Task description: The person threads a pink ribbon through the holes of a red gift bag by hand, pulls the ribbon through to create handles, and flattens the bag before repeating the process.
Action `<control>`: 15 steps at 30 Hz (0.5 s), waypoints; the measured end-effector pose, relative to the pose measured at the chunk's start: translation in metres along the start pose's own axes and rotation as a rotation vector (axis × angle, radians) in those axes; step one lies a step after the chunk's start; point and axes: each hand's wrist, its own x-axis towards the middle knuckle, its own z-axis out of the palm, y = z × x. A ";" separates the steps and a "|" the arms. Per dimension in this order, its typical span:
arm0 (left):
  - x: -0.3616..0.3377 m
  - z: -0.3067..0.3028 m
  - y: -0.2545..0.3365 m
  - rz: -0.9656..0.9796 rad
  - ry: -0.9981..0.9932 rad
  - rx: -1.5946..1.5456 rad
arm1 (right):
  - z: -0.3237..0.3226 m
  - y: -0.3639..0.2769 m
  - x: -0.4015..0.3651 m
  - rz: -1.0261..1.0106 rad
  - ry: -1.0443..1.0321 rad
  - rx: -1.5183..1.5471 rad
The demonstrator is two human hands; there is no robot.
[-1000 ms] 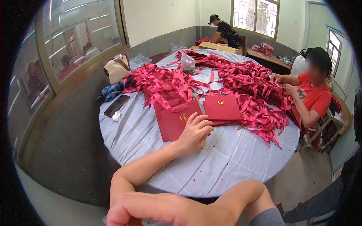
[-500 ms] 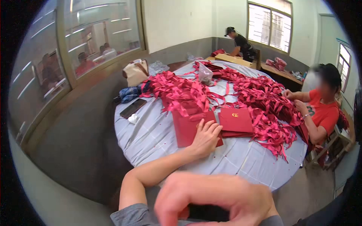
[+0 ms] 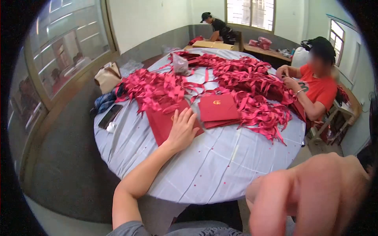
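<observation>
My left hand lies flat with its fingers stretched out on a dark red paper bag, which has pink-red ribbon over its upper part. Right beside that hand is a small stack of red bags with a gold emblem on the top one. Large and close to the camera at the lower right, my right hand has curled fingers. It is raised off the table, and whatever it may hold is hidden.
Heaps of pink-red ribbon cover much of the round table's white cloth. A phone, white crumpled tissue and cream handbag are on the left. A person in a red shirt works at the right; another bends over a cardboard box.
The view has turned to the right, so the table sits further left. My right hand has moved from the bottom middle to the lower right. My left hand stays on the bag.
</observation>
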 end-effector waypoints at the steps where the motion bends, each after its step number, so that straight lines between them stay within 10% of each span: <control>1: 0.001 0.000 -0.001 0.003 -0.010 0.005 | -0.003 -0.003 -0.003 -0.059 0.024 0.004; 15: 0.018 0.012 -0.053 0.120 -0.022 0.134 | -0.003 -0.057 -0.025 -0.710 0.362 -0.147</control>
